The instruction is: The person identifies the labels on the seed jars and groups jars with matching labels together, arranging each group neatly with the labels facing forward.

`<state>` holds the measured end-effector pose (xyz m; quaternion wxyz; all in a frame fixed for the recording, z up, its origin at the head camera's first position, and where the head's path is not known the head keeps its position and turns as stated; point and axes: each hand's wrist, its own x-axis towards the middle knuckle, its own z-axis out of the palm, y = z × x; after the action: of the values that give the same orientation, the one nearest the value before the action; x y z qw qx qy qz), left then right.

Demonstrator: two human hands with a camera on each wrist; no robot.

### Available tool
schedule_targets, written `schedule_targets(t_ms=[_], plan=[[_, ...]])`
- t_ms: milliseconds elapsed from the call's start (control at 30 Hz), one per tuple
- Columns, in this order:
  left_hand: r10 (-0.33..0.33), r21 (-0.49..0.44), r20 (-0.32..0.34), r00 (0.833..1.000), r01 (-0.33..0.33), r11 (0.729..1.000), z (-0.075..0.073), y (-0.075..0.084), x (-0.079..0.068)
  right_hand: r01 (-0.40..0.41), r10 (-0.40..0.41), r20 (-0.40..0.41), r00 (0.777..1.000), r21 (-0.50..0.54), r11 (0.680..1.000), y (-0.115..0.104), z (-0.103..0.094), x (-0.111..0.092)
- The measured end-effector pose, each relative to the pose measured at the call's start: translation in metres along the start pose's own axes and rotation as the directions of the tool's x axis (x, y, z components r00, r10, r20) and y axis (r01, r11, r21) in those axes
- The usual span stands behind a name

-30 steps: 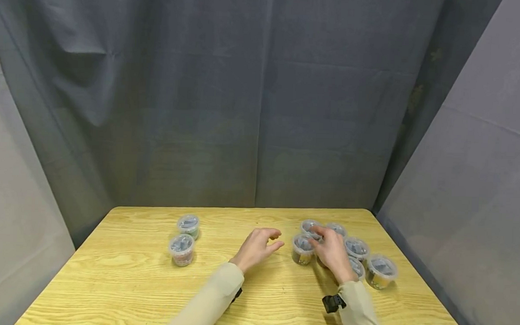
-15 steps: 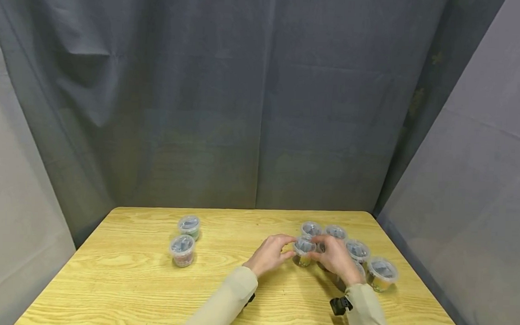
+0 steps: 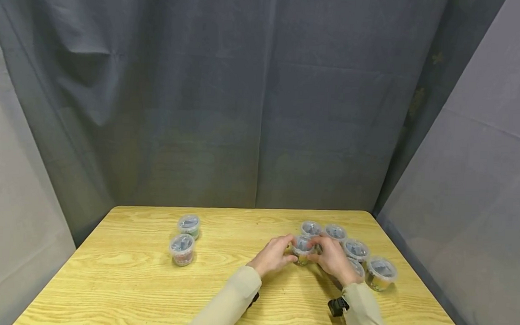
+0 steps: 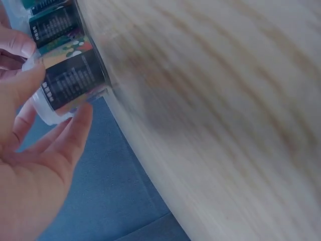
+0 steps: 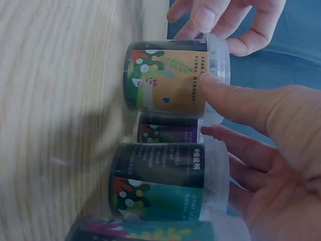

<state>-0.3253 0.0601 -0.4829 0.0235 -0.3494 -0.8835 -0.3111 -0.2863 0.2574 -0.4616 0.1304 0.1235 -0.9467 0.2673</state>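
Between both hands stands a small lidded plastic tub (image 3: 302, 246), clear with a tan and black printed label. My left hand (image 3: 274, 255) holds its left side, thumb and fingers around it near the lid in the left wrist view. On the opposite side my right hand (image 3: 331, 258) grips the same tub; its thumb (image 5: 235, 103) presses the lid rim in the right wrist view. Close by the right hand stand similar tubs, among them one with a teal label (image 5: 158, 186). The right hand partly hides the tubs behind it.
Further right a tub with a yellow label (image 3: 381, 273) stands in the cluster, beside another tub (image 3: 357, 250). Two more tubs, one pinkish (image 3: 182, 250) and one greenish (image 3: 189, 226), stand at left on the wooden table (image 3: 122, 277). Dark curtains (image 3: 201, 131) hang behind.
My left hand has moved right to the tub and now holds it. The right hand has shifted slightly nearer and taken hold of the same tub, which has barely moved.
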Motion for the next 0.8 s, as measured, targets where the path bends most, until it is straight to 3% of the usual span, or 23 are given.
schedule_targets(t_ms=[200,433,633,800], plan=[[-0.022,-0.026,-0.04,0.999,0.021,0.999,-0.002,-0.005,-0.001,0.054,-0.054,-0.04,0.998,-0.004,0.999,-0.005,0.011,0.002],[-0.024,-0.129,-0.067,0.997,0.015,0.992,-0.012,-0.017,-0.013,0.107,-0.106,-0.06,0.993,0.018,0.994,-0.015,0.021,0.004],[-0.015,-0.228,-0.098,0.995,-0.007,0.974,-0.027,-0.022,-0.023,0.187,-0.176,-0.101,0.979,0.115,0.976,-0.022,0.022,0.007],[-0.024,-0.268,-0.159,0.987,-0.02,0.963,-0.038,-0.024,-0.03,0.153,-0.13,-0.108,0.986,0.235,0.96,-0.029,0.023,0.009]])
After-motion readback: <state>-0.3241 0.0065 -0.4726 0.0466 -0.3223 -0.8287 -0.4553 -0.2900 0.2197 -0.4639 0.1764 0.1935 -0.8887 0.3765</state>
